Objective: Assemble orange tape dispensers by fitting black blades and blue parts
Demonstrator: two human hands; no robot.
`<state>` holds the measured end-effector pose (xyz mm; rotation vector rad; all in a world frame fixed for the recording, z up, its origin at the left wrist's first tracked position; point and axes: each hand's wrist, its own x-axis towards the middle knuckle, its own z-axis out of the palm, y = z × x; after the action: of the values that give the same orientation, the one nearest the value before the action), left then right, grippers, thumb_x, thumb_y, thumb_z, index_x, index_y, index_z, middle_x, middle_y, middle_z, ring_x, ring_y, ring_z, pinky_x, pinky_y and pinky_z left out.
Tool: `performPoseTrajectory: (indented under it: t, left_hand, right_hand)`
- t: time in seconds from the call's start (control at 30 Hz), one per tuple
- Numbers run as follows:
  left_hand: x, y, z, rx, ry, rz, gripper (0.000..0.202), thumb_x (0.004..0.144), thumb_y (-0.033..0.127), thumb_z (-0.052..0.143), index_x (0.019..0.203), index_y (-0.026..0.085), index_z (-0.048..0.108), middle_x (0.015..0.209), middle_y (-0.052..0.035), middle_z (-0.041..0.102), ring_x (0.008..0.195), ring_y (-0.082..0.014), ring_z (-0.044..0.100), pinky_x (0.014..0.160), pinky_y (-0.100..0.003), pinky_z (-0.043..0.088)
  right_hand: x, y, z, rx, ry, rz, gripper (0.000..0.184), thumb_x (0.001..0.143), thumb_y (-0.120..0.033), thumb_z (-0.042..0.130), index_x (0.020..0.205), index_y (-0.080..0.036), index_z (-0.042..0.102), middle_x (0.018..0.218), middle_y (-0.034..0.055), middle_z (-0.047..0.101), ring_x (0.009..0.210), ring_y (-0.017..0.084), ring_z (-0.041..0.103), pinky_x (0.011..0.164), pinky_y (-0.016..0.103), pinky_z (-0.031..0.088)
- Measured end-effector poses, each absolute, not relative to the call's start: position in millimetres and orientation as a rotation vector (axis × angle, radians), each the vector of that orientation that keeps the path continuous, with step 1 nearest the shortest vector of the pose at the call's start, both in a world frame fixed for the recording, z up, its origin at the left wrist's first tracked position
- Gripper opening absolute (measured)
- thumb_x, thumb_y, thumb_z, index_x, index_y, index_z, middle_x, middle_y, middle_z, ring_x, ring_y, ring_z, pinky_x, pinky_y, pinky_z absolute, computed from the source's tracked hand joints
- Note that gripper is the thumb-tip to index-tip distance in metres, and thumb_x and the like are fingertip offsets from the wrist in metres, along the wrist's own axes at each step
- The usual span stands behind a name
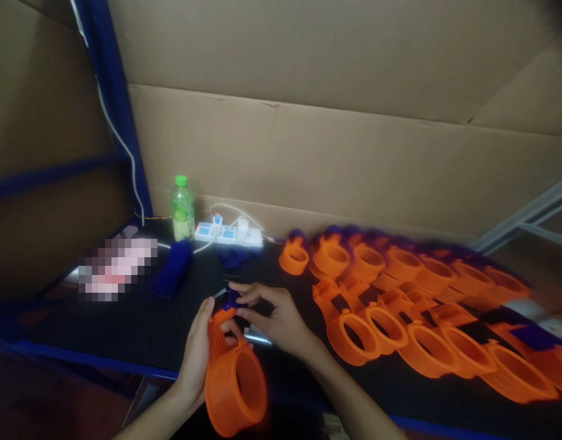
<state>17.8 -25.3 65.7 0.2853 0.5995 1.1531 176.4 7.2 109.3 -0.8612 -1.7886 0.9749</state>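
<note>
My left hand [196, 354] is wrapped round an orange plastic ring part [235, 385], holding it upright above the near edge of the black table [125, 324]. My right hand [274, 318] pinches a small dark blue piece [231, 299] at the top of that orange part. Both hands are closed, close together and touching the same assembly. The blue piece is small and partly hidden by my fingers.
Several orange ring parts [400, 305], some with blue pieces, lie in rows to the right. A green bottle [182, 209], a white power strip [228, 234] and a stack of blue parts [173, 269] sit at the back left. Cardboard walls stand behind.
</note>
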Motion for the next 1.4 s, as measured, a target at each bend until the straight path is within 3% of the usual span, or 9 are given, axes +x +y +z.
performPoseTrajectory:
  t: [0.2, 0.3, 0.5, 0.97, 1.13, 1.4]
  left_hand:
    - [22, -29, 70, 0.320, 0.675, 1.227, 0.034, 0.083, 0.051, 0.069, 0.093, 0.021, 0.054, 0.061, -0.0007, 0.068, 0.052, -0.0191, 0.066, 0.056, -0.031, 0.053]
    - [23, -30, 72, 0.344, 0.692, 1.229, 0.032, 0.085, 0.050, 0.066, 0.090, 0.022, 0.051, 0.060, -0.0013, 0.068, 0.054, -0.0192, 0.067, 0.057, -0.030, 0.054]
    - [23, -30, 73, 0.321, 0.701, 1.215, 0.034, 0.083, 0.051, 0.068, 0.092, 0.021, 0.054, 0.058, -0.0001, 0.066, 0.051, -0.0190, 0.066, 0.057, -0.033, 0.055]
    - [22, -30, 62, 0.306, 0.714, 1.209, 0.035, 0.079, 0.048, 0.073, 0.094, 0.023, 0.056, 0.054, 0.0041, 0.063, 0.046, -0.0173, 0.064, 0.056, -0.034, 0.056]
    - [20, -30, 60, 0.285, 0.694, 1.145, 0.038, 0.077, 0.051, 0.073, 0.093, 0.020, 0.059, 0.053, 0.0029, 0.063, 0.045, -0.0187, 0.064, 0.056, -0.035, 0.056]
    - [20, -30, 63, 0.289, 0.694, 1.243, 0.037, 0.075, 0.047, 0.075, 0.095, 0.020, 0.060, 0.058, 0.0031, 0.064, 0.046, -0.0153, 0.062, 0.051, -0.026, 0.050]
  right_hand:
    - [178, 2, 105, -0.877, -1.643, 1.090, 0.016, 0.083, -0.028, 0.074, 0.078, -0.017, 0.063, 0.109, 0.0091, 0.074, 0.104, 0.023, 0.070, 0.087, 0.036, 0.058]
    - [176, -2, 100, -0.899, -1.610, 0.970, 0.010, 0.086, -0.025, 0.071, 0.081, -0.018, 0.065, 0.103, 0.0077, 0.075, 0.095, 0.021, 0.073, 0.081, 0.033, 0.059]
    - [174, -6, 102, -0.850, -1.807, 0.688, 0.008, 0.088, -0.019, 0.068, 0.080, -0.020, 0.067, 0.112, 0.0082, 0.072, 0.102, 0.019, 0.069, 0.089, 0.035, 0.057]
    - [182, -7, 98, -0.742, -2.058, 0.402, 0.014, 0.089, -0.010, 0.063, 0.094, -0.022, 0.069, 0.116, 0.0051, 0.071, 0.109, 0.019, 0.065, 0.089, 0.034, 0.059]
    - [184, -12, 95, -0.787, -2.186, 0.281, 0.022, 0.093, -0.010, 0.057, 0.104, -0.023, 0.070, 0.129, 0.0065, 0.066, 0.118, 0.022, 0.060, 0.093, 0.039, 0.058]
    - [177, -20, 90, -0.827, -2.130, 0.310, 0.036, 0.093, -0.010, 0.057, 0.126, -0.023, 0.064, 0.118, 0.0087, 0.069, 0.113, 0.018, 0.063, 0.089, 0.030, 0.059]
